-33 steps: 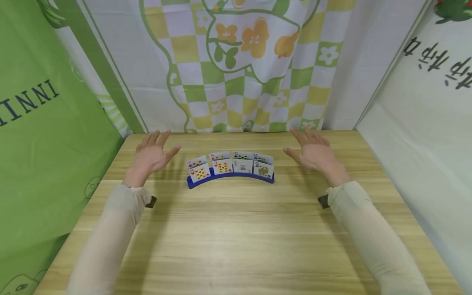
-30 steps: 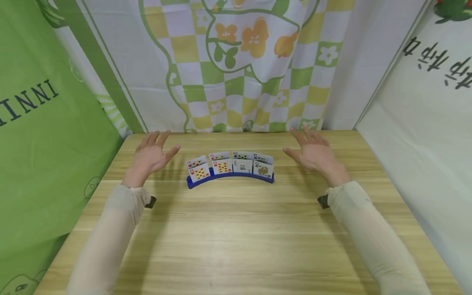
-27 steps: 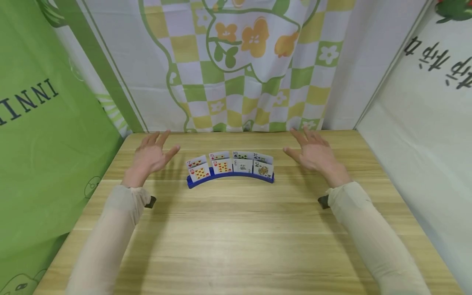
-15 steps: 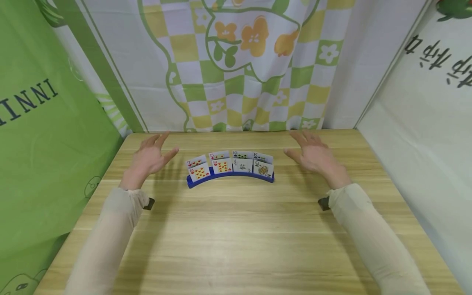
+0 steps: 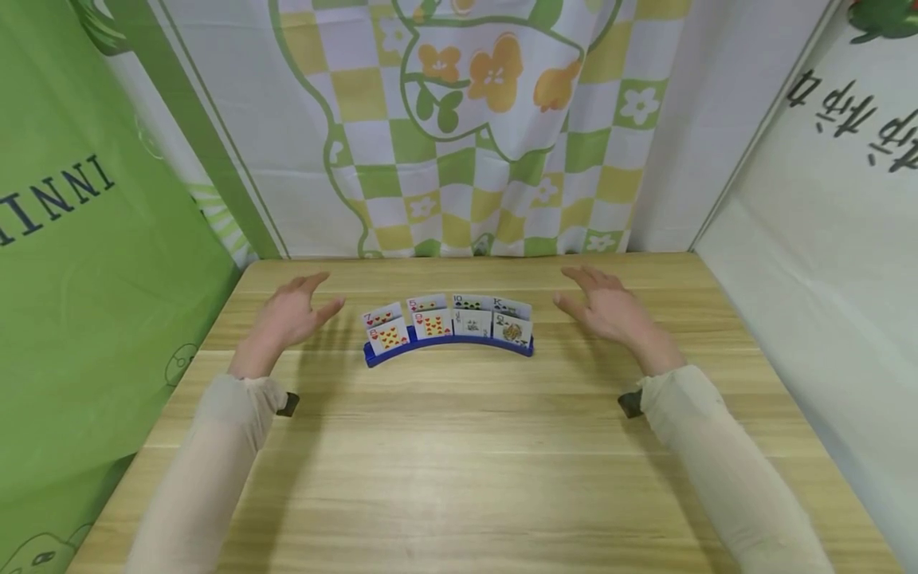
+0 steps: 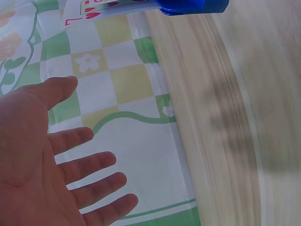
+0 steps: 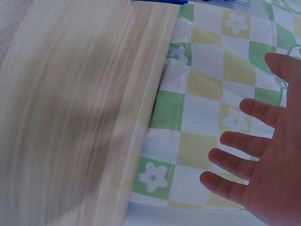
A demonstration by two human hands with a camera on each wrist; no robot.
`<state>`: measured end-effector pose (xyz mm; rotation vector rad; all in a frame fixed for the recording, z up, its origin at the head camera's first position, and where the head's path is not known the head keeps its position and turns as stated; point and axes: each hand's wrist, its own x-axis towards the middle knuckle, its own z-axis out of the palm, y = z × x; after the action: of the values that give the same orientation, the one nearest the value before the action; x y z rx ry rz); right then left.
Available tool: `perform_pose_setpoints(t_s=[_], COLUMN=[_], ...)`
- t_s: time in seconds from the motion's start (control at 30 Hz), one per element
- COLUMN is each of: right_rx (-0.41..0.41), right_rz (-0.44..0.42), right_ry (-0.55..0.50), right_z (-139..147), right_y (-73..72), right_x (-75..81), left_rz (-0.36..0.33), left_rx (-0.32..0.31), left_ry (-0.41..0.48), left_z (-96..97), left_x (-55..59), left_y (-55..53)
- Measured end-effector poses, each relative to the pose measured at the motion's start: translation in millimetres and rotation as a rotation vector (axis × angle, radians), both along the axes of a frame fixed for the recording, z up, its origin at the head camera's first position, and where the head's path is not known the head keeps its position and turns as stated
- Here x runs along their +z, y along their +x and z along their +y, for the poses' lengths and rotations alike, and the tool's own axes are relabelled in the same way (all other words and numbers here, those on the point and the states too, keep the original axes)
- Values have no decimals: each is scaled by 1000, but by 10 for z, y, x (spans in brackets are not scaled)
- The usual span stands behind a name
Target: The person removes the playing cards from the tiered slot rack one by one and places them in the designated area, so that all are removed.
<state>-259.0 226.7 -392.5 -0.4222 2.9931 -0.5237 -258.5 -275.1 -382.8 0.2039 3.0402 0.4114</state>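
Observation:
A curved blue card holder (image 5: 448, 341) stands on the wooden table with playing cards in two rows. The front row shows the eight of hearts (image 5: 389, 337), the nine of hearts (image 5: 433, 324), a jack (image 5: 472, 324) and a queen (image 5: 512, 330); behind them rise a seven, a five, a ten and a king. To the left of the holder hovers my left hand (image 5: 287, 315), fingers spread and holding nothing. My right hand (image 5: 610, 309) is raised on the other side, its fingers apart and nothing in them. In the left wrist view the holder's blue end (image 6: 193, 5) shows at the top.
The wooden table (image 5: 459, 462) reaches back to a checked curtain (image 5: 488, 191). A green cloth (image 5: 86, 279) hangs along the left side and a white cloth (image 5: 817, 255) along the right. Small black devices sit at both wrists.
Both hands have drawn back slightly toward the body, and their fingers have lowered a little. The card holder and cards have stayed in place.

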Motion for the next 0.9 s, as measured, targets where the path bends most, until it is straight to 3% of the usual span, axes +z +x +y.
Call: perform_pose_setpoints(t_s=[0.4,0.9], right_rx=[5,41], right_rz=[16,31], right_ry=[-51,-208], right_z=[2,-8], right_y=[6,19], right_x=[-80,-208], left_rz=[6,-27], left_rx=[-36,-69], left_ry=[34,116], left_z=[-20,-14], left_x=[-60,-156], left_y=[26,62])
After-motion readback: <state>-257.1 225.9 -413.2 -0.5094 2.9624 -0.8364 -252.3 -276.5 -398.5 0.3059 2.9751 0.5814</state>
